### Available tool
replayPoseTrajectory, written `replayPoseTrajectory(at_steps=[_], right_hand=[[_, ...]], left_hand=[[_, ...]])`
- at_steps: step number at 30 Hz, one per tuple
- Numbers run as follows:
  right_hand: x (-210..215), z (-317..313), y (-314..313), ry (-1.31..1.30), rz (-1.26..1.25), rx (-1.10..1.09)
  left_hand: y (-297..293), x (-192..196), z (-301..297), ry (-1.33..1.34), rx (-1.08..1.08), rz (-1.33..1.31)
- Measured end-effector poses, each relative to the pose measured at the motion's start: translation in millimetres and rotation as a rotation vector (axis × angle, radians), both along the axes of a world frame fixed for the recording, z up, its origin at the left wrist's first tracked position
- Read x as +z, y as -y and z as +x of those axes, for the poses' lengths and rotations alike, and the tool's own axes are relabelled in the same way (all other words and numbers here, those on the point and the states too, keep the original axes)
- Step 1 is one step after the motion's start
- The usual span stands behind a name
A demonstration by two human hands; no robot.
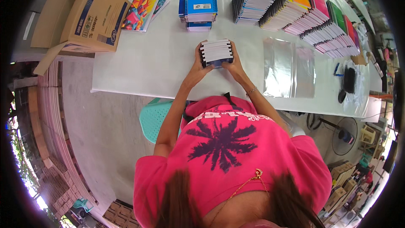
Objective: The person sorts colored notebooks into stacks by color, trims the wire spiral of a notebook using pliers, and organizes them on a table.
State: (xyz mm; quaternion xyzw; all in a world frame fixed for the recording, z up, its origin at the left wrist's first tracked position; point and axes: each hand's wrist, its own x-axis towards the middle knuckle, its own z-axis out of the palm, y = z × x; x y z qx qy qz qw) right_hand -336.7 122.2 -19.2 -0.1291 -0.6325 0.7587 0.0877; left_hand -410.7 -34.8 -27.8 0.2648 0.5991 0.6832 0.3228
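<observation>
A small stack of spiral notebooks (216, 50) stands on edge between my two hands, its page edges facing up and a dark blue cover showing at the near side. My left hand (200, 62) grips the stack's left side, and my right hand (231, 61) grips its right side. Both thumbs lie along the near face. Beyond my hands is a pile of blue spiral notebooks (201, 1). Clear plastic sleeves (289, 69) lie flat on the white table (143, 69), to the right of my right hand.
Tall notebook stacks in blue (255, 0), yellow (291, 0), pink (312, 10) and green (331, 27) line the far right. An open cardboard box (95, 17) stands at the left, beside colourful patterned notebooks (141, 12). A teal stool (156, 120) and a fan (344, 136) are below the table's edge.
</observation>
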Motion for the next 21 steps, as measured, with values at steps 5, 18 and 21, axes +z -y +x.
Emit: replayPoseTrajectory(at_steps=[5, 18, 21], right_hand=[[-7, 9, -3, -0.06, 0.125, 0.057], [64, 4, -22, -0.134, 0.717, 0.166], [76, -4, -27, 0.022, 0.897, 0.349]], left_hand=[[3, -14, 2, -0.124, 0.015, 0.012], [9, -20, -16, -0.17, -0.121, -0.19], [6, -12, -16, -0.186, -0.102, -0.161]])
